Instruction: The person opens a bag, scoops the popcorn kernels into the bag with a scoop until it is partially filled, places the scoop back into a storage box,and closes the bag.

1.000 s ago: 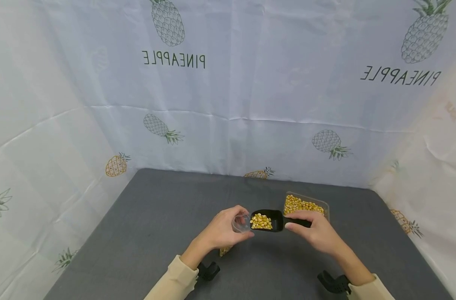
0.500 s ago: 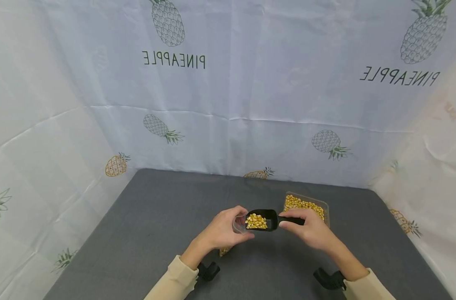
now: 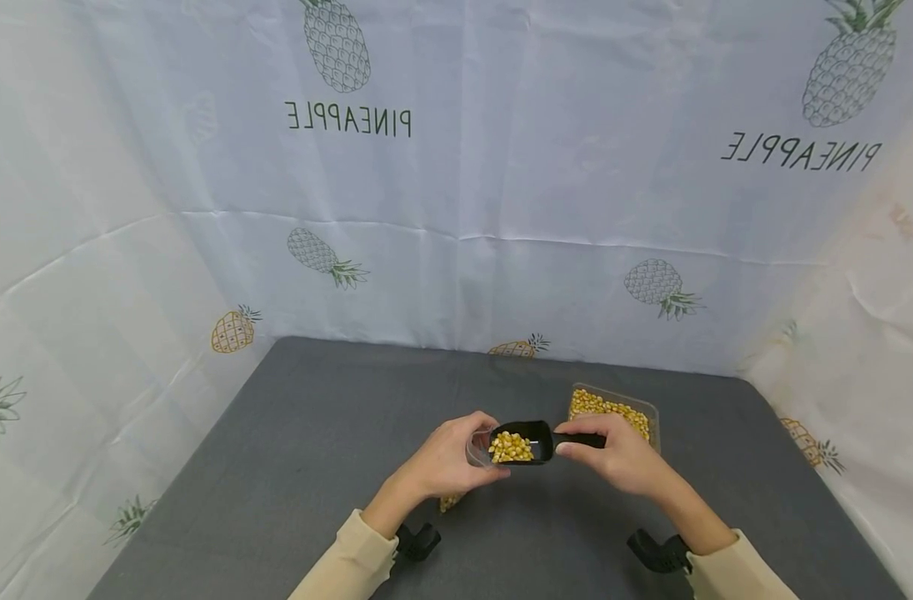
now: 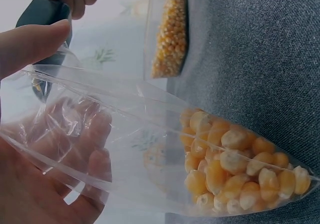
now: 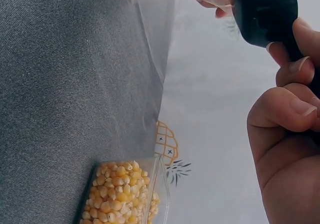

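My left hand (image 3: 451, 460) grips the mouth of a clear plastic bag (image 4: 135, 102) with the thumb on one side and the fingers curled on the other. Yellow corn kernels (image 4: 230, 166) fill the bag's pointed lower end, seen large in the left wrist view. In my right hand (image 3: 627, 457) is the handle of a black scoop (image 3: 544, 438), pinched between thumb and fingers. A heap of kernels (image 3: 511, 447) lies in the front half of the scoop. The scoop's tip reaches into the bag's mouth. In the head view, my left hand hides most of the bag.
A clear box (image 3: 656, 421) of corn kernels stands on the dark grey tabletop (image 3: 351, 417), behind my right hand. Pale curtains (image 3: 456, 183) printed with pineapples surround the table at the back and sides. A black wrist mount (image 3: 659, 552) sits on each forearm.
My right hand has moved left with the scoop, bringing its tip into the bag's mouth. In the last half second it shifted only slightly. My left hand has stayed in place.
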Demonstrator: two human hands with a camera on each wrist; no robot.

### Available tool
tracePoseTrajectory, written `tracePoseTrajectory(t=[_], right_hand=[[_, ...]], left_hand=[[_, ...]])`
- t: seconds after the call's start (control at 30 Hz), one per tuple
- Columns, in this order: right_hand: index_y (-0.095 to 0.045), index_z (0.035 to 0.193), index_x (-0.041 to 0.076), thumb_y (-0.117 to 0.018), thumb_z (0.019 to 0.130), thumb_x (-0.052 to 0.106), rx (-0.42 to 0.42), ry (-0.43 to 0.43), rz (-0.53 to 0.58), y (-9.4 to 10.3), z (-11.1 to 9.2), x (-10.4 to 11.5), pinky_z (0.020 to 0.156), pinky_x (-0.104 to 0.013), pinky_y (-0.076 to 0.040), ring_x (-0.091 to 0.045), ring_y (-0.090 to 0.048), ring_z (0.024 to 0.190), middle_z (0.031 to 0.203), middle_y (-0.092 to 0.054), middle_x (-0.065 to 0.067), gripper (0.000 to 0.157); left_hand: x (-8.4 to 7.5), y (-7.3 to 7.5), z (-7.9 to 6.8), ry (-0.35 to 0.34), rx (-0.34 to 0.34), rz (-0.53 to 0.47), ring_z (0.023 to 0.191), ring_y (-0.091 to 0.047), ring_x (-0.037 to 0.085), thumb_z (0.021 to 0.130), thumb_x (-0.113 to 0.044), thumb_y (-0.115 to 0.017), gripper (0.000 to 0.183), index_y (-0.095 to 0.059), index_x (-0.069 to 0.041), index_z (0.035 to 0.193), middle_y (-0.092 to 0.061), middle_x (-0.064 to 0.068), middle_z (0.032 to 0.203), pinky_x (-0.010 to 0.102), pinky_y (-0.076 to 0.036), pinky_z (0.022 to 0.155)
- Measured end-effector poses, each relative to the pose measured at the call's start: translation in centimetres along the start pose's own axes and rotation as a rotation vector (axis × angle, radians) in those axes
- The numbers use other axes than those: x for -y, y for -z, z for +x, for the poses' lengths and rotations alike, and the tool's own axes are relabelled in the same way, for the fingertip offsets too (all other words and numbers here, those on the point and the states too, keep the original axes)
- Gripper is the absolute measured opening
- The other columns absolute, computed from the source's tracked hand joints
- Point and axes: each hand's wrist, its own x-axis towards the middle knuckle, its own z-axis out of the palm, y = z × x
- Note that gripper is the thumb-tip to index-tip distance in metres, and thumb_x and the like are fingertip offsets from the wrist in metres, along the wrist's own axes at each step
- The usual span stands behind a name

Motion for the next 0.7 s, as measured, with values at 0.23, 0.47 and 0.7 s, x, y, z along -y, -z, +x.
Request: tracePoseTrajectory(t=[0.23, 0.47, 0.7], right_hand=[[-0.075, 0.118, 0.003, -0.071, 0.097, 0.019, 0.025, -0.014, 0.003, 0.0, 0.2, 0.3, 0.066, -0.032, -0.054, -0.014, -0.064, 0.082, 0.105, -0.071, -0.008, 0.026], [-0.074, 0.118, 0.003, -0.071, 0.097, 0.022, 0.05, -0.018, -0.047, 0.0, 0.7, 0.7, 0.06, -0.03, -0.05, -0.018, -0.06, 0.072, 0.099, -0.069, -0.003, 0.029], [-0.075, 0.116, 0.005, -0.071, 0.097, 0.024, 0.057, 0.019, -0.091, -0.1, 1.0, 1.1, 0.059, -0.031, -0.048, -0.013, -0.054, 0.068, 0.094, -0.068, 0.002, 0.026]], left_hand=[[-0.1, 0.0, 0.0, 0.011, 0.003, -0.012, 0.086, -0.06, 0.001, 0.087, -0.038, -0.081, 0.051, -0.061, -0.014, 0.127, -0.061, -0.008, 0.104, 0.028, -0.052, 0.078], [0.0, 0.1, 0.0, 0.007, 0.014, -0.022, 0.087, -0.063, 0.001, 0.088, -0.038, -0.08, 0.056, -0.06, -0.01, 0.131, -0.065, 0.001, 0.113, 0.03, -0.054, 0.082], [0.1, 0.1, 0.0, 0.019, 0.029, -0.048, 0.083, -0.066, 0.0, 0.089, -0.038, -0.08, 0.055, -0.059, -0.008, 0.131, -0.065, 0.005, 0.114, 0.026, -0.055, 0.077]])
